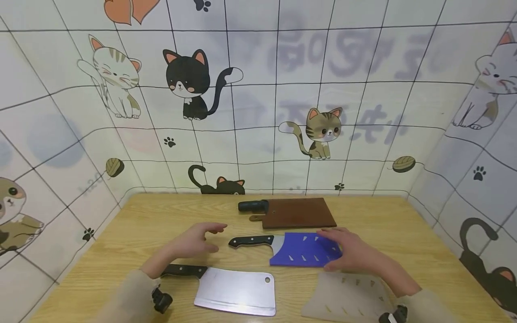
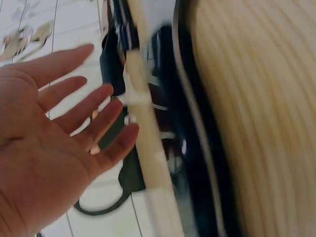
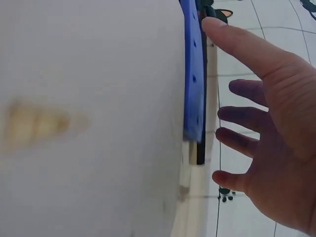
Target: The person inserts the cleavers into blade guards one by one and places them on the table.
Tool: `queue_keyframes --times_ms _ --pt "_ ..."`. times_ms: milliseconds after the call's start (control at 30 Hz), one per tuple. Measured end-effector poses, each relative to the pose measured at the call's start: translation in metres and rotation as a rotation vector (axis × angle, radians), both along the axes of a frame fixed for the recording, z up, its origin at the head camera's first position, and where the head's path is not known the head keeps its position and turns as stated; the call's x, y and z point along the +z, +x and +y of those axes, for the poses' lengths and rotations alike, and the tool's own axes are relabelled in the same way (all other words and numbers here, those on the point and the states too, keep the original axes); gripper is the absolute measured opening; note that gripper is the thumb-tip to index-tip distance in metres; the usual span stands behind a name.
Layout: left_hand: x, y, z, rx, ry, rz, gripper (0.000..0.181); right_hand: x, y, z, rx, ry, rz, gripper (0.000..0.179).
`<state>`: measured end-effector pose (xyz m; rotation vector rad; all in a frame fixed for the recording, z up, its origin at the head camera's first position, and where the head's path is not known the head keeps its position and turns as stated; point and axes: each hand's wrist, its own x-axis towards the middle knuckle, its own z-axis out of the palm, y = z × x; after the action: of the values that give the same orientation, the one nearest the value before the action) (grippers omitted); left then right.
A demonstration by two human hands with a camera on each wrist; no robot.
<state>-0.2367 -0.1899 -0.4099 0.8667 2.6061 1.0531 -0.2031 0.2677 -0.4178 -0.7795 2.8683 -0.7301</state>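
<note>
My left hand [image 1: 195,241] is held above the table with its fingers apart and nothing in them; its palm [image 2: 54,148] shows in the left wrist view. To its right lies a knife with a black riveted handle [image 1: 252,241], its blade in a blue slotted sheath [image 1: 300,251]. My right hand [image 1: 355,252] hovers at the sheath's right end, fingers spread; whether it touches is unclear. Below the left hand lies a bare cleaver [image 1: 238,291], its black handle partly behind the left wrist. A whitish slotted sheath [image 1: 343,298] lies beneath the right forearm, partly covered.
Behind the blue sheath lies a brown rectangular cover or board [image 1: 300,213], a dark handle [image 1: 252,206] at its left end. All rest on a wood-grain table [image 1: 109,269]. A tiled sheet with cartoon cats [image 1: 258,103] stands around its back and sides.
</note>
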Motion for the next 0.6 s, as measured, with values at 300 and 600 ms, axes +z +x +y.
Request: queue_keyframes --times_ms 300,600 --pt "0.006 0.018 -0.05 -0.028 0.083 -0.047 0.058 0.003 0.034 0.043 -0.033 -0.087 -0.086 0.09" --pt "0.0 0.034 -0.076 -0.041 0.05 -0.119 0.058 -0.014 0.055 0.068 -0.012 0.033 -0.106 0.093"
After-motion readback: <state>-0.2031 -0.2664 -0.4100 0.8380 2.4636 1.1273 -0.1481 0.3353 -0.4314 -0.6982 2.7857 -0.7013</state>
